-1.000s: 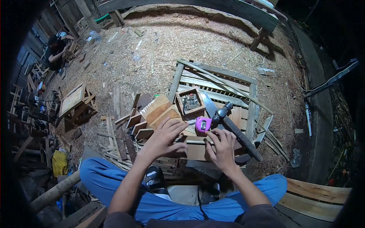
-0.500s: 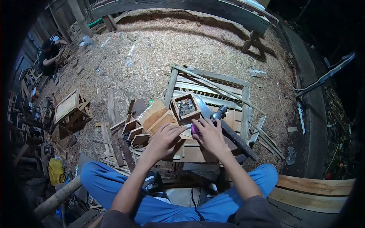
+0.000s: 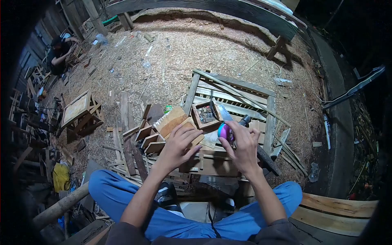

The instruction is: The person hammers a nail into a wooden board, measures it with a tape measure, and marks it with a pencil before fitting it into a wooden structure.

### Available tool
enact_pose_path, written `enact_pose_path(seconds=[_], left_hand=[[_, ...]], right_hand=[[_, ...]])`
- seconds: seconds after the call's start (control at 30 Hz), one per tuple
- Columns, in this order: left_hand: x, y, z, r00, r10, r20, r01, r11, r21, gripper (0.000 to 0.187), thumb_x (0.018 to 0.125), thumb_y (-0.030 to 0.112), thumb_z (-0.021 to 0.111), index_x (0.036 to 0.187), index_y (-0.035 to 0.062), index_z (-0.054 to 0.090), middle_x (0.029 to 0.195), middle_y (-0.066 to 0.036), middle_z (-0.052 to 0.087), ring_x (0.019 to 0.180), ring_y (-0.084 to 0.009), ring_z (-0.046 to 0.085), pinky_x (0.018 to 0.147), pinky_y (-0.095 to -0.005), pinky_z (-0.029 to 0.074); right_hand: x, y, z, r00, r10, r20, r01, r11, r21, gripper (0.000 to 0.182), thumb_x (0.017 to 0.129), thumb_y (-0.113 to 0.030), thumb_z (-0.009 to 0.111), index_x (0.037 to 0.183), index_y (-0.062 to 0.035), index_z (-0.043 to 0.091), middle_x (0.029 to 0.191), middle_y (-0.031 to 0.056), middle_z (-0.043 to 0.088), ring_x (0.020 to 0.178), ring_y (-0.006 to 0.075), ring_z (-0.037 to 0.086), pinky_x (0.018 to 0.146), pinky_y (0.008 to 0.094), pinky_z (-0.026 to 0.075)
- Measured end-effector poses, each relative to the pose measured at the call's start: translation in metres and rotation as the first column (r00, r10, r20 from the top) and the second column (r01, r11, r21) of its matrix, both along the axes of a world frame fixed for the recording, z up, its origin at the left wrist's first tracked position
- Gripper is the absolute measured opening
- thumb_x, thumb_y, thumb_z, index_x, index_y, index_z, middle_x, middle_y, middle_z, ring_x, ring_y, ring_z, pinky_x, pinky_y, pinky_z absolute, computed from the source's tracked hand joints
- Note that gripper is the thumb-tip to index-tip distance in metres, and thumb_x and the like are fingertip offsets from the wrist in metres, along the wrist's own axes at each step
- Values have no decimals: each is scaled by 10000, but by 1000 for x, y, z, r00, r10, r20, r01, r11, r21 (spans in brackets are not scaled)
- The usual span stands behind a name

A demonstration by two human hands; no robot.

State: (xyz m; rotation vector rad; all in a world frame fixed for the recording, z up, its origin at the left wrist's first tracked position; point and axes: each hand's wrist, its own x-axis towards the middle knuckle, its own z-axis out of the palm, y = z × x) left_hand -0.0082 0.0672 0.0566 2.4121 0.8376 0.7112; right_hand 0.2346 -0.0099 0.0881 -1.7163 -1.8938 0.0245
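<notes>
My right hand (image 3: 244,148) is wrapped round a small round purple and teal object (image 3: 226,131), probably a tape measure. My left hand (image 3: 179,148), fingers spread and holding nothing, hovers over the wooden pieces. Beyond my hands is a square wooden box (image 3: 205,115) with small metal bits inside. A saw blade (image 3: 224,113) lies to its right. The hammer (image 3: 265,157) sits right of my right hand, partly hidden by it. Flat light-brown wood pieces (image 3: 170,120) lie just beyond my left hand.
A slatted wooden frame (image 3: 270,122) lies on the sawdust ground. A small wooden stool (image 3: 77,110) stands at left. Another person (image 3: 59,55) crouches at the far left. A long beam (image 3: 204,10) crosses the back; planks (image 3: 335,206) lie at right.
My right hand has moved right with the purple object, turning its teal side into view. My left hand has opened out and moved apart from it. The view has shifted slightly.
</notes>
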Motion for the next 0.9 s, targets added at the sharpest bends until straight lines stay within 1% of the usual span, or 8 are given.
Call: enact_pose_path(seconds=[0.17,0.23,0.3,0.4,0.5,0.57,0.67,0.9], left_hand=[[32,-6,12,991,-127,41,125,990,65,555,874,310,838,1351,80,669,1273,-97,706,1257,-262,637,1194,-516,361],[49,-15,14,969,-225,98,222,974,42,579,884,364,809,1385,115,660,1299,-87,698,1274,-249,621,1204,-517,345],[66,-27,18,963,-245,114,236,968,87,554,849,332,838,1337,123,681,1204,-81,724,1180,-234,669,1187,-508,372],[86,-42,16,957,-230,174,217,972,92,455,766,185,891,1183,105,728,1078,-52,762,1020,-218,730,1131,-512,435],[93,-48,21,962,-231,143,214,969,121,416,768,163,885,1157,104,747,1090,-49,762,1000,-209,726,1122,-511,439],[94,-55,22,973,-190,129,172,975,137,417,790,180,873,1181,112,744,1084,-36,761,1010,-202,713,1123,-506,433],[87,-63,33,988,-129,90,120,988,101,425,818,197,858,1222,130,744,1125,-18,761,1060,-199,691,1138,-510,411],[61,-81,45,999,-48,15,49,992,-117,514,836,88,812,1330,155,688,1328,-75,699,1245,-258,642,1216,-573,322]], right_hand=[[12,-38,5,963,-36,-269,42,999,15,541,940,-233,790,1398,-56,564,1296,172,681,1153,293,670,987,417,423],[6,-51,7,684,-126,-719,82,992,-96,508,979,-209,767,1399,-23,549,1251,178,682,1147,245,666,1019,394,472],[11,-64,-2,682,-81,-727,62,997,-53,570,1019,-197,731,1481,-21,447,1292,179,628,1186,223,627,1060,373,489],[12,-82,-11,309,-17,-951,16,1000,-13,740,1041,-151,690,1603,-73,216,1385,167,495,1265,249,560,1081,393,491],[17,-94,-4,207,-21,-978,46,999,-12,754,1041,-126,682,1616,-98,194,1341,158,506,1252,245,564,1081,394,494],[26,-92,6,215,5,-977,63,998,19,639,1028,-130,684,1573,-79,355,1266,138,548,1184,225,600,1016,365,525],[41,-87,21,528,-106,-843,-73,983,-169,376,979,-191,696,1311,-16,672,1111,109,646,1054,191,652,893,320,542],[39,-84,9,348,-79,-934,-347,915,-206,387,1003,-229,672,1314,-1,651,1194,117,666,1076,187,653,922,326,531]])
